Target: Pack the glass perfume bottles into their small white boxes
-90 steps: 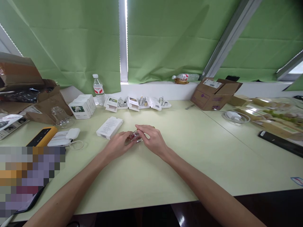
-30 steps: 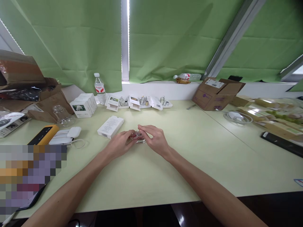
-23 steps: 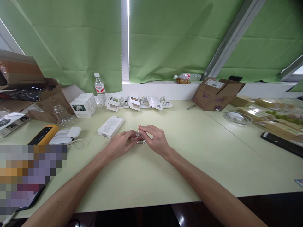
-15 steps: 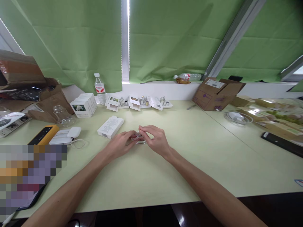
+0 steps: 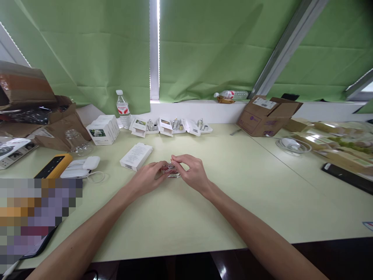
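My left hand point(image 5: 148, 177) and my right hand point(image 5: 190, 173) meet at the middle of the pale green table point(image 5: 204, 210). Between their fingertips sits a small clear glass bottle point(image 5: 171, 171) with a pinkish tint, resting on or just above the tabletop. Both hands have their fingers curled and pinched around it; the right hand's fingers cover its top. A white flat box point(image 5: 135, 156) lies just left of the hands.
Along the back are open white boxes with small bottles point(image 5: 171, 126), a stack of white boxes point(image 5: 102, 130), a water bottle point(image 5: 122, 109) and a cardboard box point(image 5: 266, 114). At left lie a glass jar point(image 5: 75, 143), a yellow device point(image 5: 54, 166) and a white charger point(image 5: 83, 167).
Both hands stay on the small bottle in the same spot; only slight finger shifts show. The view has drifted a little since three seconds ago.
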A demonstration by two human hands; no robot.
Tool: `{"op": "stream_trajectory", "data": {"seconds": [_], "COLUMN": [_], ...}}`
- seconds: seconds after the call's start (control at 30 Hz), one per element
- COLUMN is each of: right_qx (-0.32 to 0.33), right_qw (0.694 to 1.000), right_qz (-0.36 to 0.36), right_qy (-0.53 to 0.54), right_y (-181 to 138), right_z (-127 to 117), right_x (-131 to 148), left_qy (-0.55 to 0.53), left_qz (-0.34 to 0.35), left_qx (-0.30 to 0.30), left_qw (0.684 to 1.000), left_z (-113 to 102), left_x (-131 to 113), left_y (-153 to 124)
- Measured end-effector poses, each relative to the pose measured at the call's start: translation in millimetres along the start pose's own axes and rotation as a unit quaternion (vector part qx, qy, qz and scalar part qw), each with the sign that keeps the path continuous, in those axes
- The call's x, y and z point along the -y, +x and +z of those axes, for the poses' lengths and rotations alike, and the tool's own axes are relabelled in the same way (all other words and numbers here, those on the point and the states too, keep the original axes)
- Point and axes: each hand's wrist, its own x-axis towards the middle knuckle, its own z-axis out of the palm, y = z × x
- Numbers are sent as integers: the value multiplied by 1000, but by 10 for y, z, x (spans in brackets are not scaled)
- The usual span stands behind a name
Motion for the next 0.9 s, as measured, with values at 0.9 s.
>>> {"op": "stream_trajectory", "data": {"seconds": [0.9], "right_qx": [47], "right_qw": [996], "right_qz": [71], "right_qy": [30], "right_y": [18], "right_z": [0], "right_x": [47], "left_qy": [18], "left_qz": [7], "left_qx": [2], "left_qw": [1000], "left_z": [22], "left_x": [36], "left_y": [6]}}
